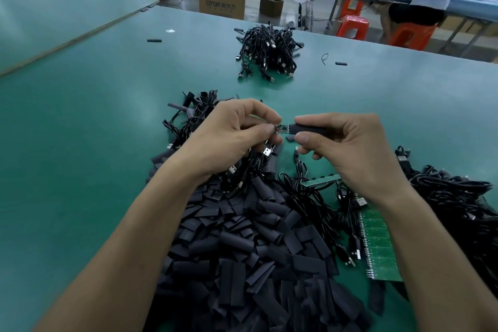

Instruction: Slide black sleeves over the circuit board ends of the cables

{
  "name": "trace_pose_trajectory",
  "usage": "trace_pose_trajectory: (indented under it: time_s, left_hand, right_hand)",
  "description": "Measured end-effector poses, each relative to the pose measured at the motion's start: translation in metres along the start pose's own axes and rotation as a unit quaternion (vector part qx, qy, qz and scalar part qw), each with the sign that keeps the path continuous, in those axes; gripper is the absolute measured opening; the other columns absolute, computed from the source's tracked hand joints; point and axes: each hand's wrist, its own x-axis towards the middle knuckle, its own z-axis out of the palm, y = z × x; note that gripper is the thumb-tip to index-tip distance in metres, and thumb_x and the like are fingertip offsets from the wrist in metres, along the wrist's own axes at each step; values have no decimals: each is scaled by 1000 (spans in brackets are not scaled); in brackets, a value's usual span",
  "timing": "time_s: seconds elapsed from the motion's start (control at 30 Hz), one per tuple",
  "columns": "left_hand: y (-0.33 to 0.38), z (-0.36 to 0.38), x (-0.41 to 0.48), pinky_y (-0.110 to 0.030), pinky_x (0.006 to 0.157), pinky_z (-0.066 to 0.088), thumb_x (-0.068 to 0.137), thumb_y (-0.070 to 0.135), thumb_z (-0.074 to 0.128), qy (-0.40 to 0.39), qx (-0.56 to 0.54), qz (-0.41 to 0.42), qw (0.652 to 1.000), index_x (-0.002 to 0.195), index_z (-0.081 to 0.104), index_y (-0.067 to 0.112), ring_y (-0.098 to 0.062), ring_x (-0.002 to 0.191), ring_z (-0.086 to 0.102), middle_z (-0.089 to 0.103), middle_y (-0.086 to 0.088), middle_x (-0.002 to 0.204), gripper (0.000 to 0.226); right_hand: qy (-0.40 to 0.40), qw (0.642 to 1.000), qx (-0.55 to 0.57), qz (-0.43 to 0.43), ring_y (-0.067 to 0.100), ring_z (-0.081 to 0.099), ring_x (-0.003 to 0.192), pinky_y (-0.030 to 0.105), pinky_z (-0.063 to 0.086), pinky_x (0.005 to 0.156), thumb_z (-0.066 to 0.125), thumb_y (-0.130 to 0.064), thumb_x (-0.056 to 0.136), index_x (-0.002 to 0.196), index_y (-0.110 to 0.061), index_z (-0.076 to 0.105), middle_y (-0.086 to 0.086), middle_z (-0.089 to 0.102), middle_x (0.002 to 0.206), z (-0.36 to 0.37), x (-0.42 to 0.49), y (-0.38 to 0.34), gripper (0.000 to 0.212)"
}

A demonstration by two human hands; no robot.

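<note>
My left hand pinches a cable at its small circuit board end, with several more USB cables bunched under its palm. My right hand pinches a black sleeve between thumb and forefinger. The sleeve's open mouth sits over the tip of the board; most of the board still shows between the two hands. A big heap of loose black sleeves lies below my forearms.
A pile of black cables lies farther back on the green table. More cables and green circuit board panels lie at right. Stray sleeves lie at the back. Cardboard boxes, red stools and a seated person are beyond.
</note>
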Motion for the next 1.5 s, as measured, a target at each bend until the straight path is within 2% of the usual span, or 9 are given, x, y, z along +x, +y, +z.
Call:
trace_pose_trajectory:
  time_s: [0.13,0.3,0.5,0.7,0.83,1.03,1.27,1.4,1.5]
  left_hand:
    - [0,3,0,-10,54,44,99,8,60,-16,-13,-1,1000,107,61,13,-2,59,60,78,1,81,9]
    - [-1,6,0,-10,54,44,99,5,59,-35,-6,11,999,106,58,10,-3,58,60,76,2,75,9]
    - [-3,8,0,-10,55,46,96,8,65,-35,-9,6,999,103,57,8,-2,59,64,76,3,73,11]
    - [-5,11,1,-18,60,50,88,34,74,26,86,-5,996,81,72,16,-6,64,68,76,4,73,19]
    - [-2,12,0,-40,66,56,88,31,75,36,109,17,993,77,75,15,-29,69,69,75,-1,71,19]
    - [-1,11,-1,-13,59,47,91,24,72,2,123,29,992,83,76,16,-1,62,64,73,11,70,12]
    - [-1,13,-1,-42,72,57,95,18,67,8,130,34,991,90,77,15,-30,77,71,76,-1,79,12]
    - [-3,15,0,-24,64,55,95,18,67,27,130,39,990,89,78,16,-14,70,72,76,9,74,12]
    - [-3,19,0,-17,62,53,95,18,68,31,130,51,990,88,78,15,-8,68,72,76,10,74,13]
  right_hand:
    - [-25,1000,-1,-6,14,73,70,16,54,66,80,-13,80,101,-26,75,-6,78,83,-1,0,0,25]
    - [-24,1000,-10,-16,22,73,74,36,61,77,79,-12,82,102,-23,76,-3,78,85,6,-2,3,22]
    - [-14,999,-14,-26,7,73,73,13,53,65,78,-9,84,96,-28,76,-10,77,82,4,-3,3,23]
    - [10,1000,9,-16,11,73,67,17,53,60,77,-7,84,94,-26,76,-7,76,78,4,-5,6,22]
    - [4,1000,25,-14,11,73,67,17,53,61,78,-6,83,95,-27,75,-7,77,80,4,-4,6,24]
    - [-6,1000,18,-13,10,73,69,17,54,62,77,-7,84,98,-29,75,-7,78,84,4,-5,4,26]
    - [98,994,48,7,12,72,66,17,55,60,81,-10,80,104,-31,69,-6,76,79,6,-7,8,34]
    - [177,980,90,13,12,73,65,16,54,58,81,-10,81,94,-20,72,-3,76,75,8,-7,9,19]
    - [181,980,79,15,14,74,68,19,56,62,79,-9,83,102,-17,74,-6,76,75,14,-8,11,22]
